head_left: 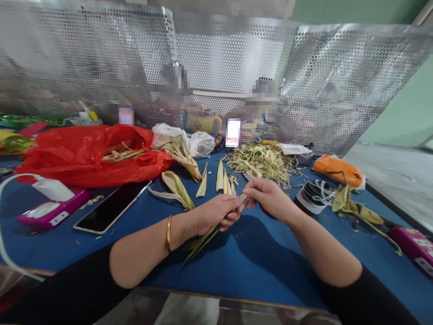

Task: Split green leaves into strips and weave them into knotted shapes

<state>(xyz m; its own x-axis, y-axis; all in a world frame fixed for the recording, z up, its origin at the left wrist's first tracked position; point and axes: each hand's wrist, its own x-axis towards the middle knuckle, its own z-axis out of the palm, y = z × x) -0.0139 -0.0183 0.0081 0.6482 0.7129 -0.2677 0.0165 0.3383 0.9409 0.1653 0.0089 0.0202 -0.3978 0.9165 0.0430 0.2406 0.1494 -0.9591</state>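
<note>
- Blue desk (264, 266) fills the lower view; perforated metal screen (216, 67) stands along its far edge, 12 o'clock.
- Red plastic bag (84, 155) at 10 o'clock of the hands, lying open with dry husk pieces inside.
- White plastic bag (196, 141) just right of the red one, more leaves spilling out of it.
- Pile of shredded leaf strips (262, 161) at 12 o'clock of the hands, near them.
- Smartphone (110, 207) at 9 o'clock of the left hand, flat, screen up, dark.
- Magenta device (50, 211) further out at 9 o'clock, white cable attached.
- Orange packet (338, 169) at 2 o'clock; roll of white cord (313, 196) at 3 o'clock, near the right wrist.
- Loose husk scraps (358, 212) at 3 o'clock past the roll.
- Trimmed pointed leaf pieces (219, 176) lie in a row at 12 o'clock, just beyond the fingers.
- Left hand (216, 212), gold bangle on the wrist, fingers curled closed around a long green leaf strip (203, 239); the strip trails toward 7 o'clock, just over the desk.
- Right hand (270, 196) pinches the upper tip of the same strip between thumb and forefinger, other fingers loosely bent; the two hands nearly touch at desk centre.
</note>
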